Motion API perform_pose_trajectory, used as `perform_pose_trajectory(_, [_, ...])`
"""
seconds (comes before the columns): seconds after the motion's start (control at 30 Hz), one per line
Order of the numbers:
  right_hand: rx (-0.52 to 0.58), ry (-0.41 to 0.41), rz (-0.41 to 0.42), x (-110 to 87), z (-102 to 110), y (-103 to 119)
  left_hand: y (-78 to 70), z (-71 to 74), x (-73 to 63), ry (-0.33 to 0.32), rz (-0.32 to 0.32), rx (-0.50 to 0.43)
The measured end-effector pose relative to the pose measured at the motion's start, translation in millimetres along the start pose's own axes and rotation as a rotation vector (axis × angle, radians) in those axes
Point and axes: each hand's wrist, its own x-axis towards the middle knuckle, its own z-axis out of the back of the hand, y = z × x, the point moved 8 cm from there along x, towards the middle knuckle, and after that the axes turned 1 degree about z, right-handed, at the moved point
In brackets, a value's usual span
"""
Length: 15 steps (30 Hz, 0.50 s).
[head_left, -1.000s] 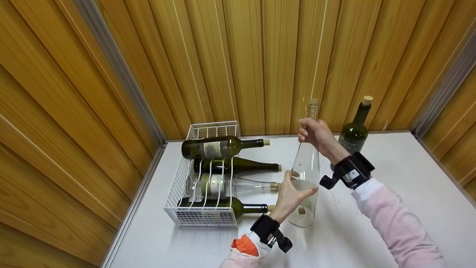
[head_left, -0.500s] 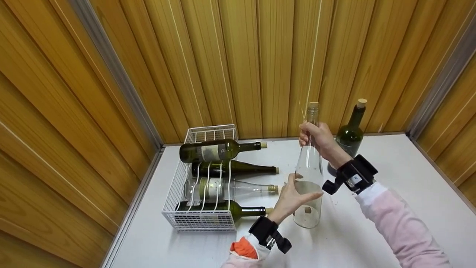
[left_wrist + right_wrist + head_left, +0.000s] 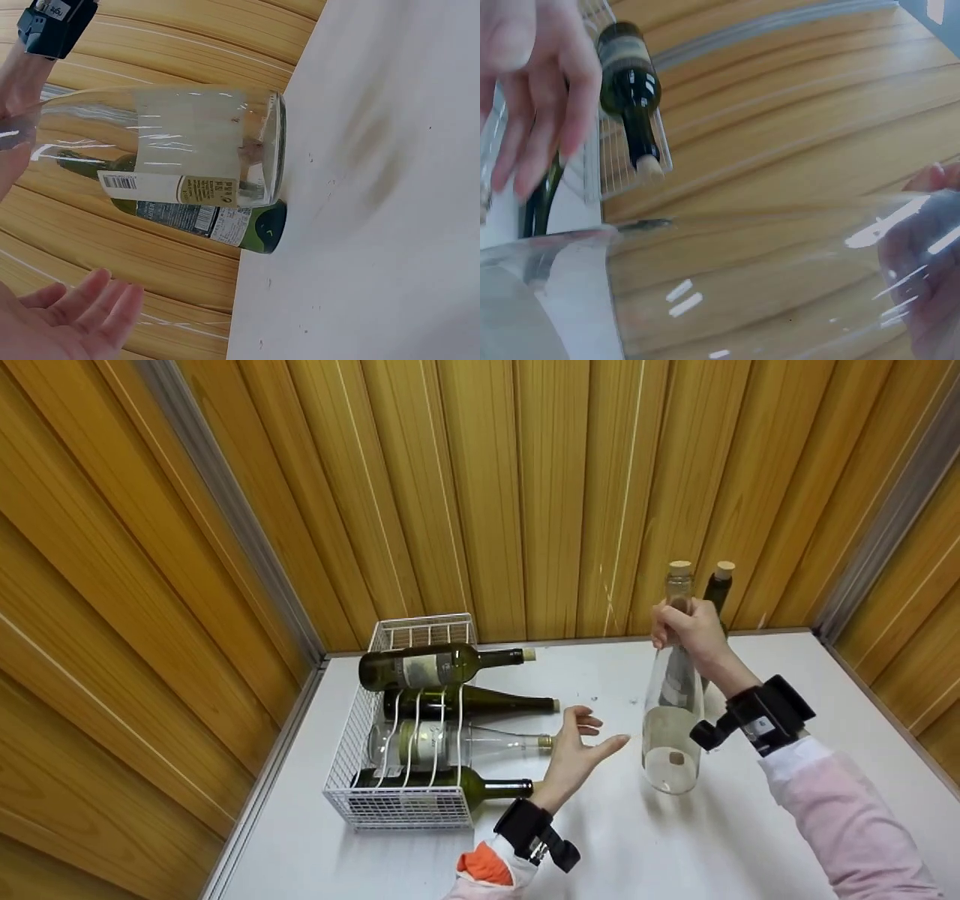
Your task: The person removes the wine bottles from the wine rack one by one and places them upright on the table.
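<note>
My right hand (image 3: 694, 634) grips a clear glass wine bottle (image 3: 673, 720) by its neck, with the cork at the top. The bottle is nearly upright, and a shadow on the table shows below its base. In the left wrist view the bottle (image 3: 187, 142) carries a pale label with a barcode. My left hand (image 3: 576, 757) is apart from the bottle, fingers and thumb spread with nothing between them, near the corked ends of the bottles in the rack. Behind the clear bottle stands a corked green bottle (image 3: 718, 591), mostly hidden in the head view.
On the left of the white table (image 3: 600, 855) is a white wire rack (image 3: 409, 808). Lying in or on it are a green bottle (image 3: 427, 666), a dark slender bottle (image 3: 495, 703), a clear bottle (image 3: 495, 743) and another green bottle (image 3: 487, 787). Wood-patterned walls (image 3: 555, 495) surround the table.
The clear bottle has moved right in my right hand, now in front of the standing green bottle. My left hand, earlier around the bottle's lower body, has come away from it.
</note>
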Motion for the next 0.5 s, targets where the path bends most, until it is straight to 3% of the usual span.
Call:
perform_pose_trajectory(0.27, [-0.009, -0.135, 0.082, -8.1, 48, 7, 1.2, 3.7, 0.4, -0.019, -0.018, 0.004])
perform_pose_trajectory(0.47, [0.021, -0.248, 0.181, -11.3, 81, 11, 6.1, 5.6, -2.7, 0.018, -0.004, 0.015])
perform_pose_trajectory(0.5, [0.066, -0.241, 0.192, -5.6, 96, -2, 6.6, 5.4, -3.5, 0.030, 0.000, 0.021])
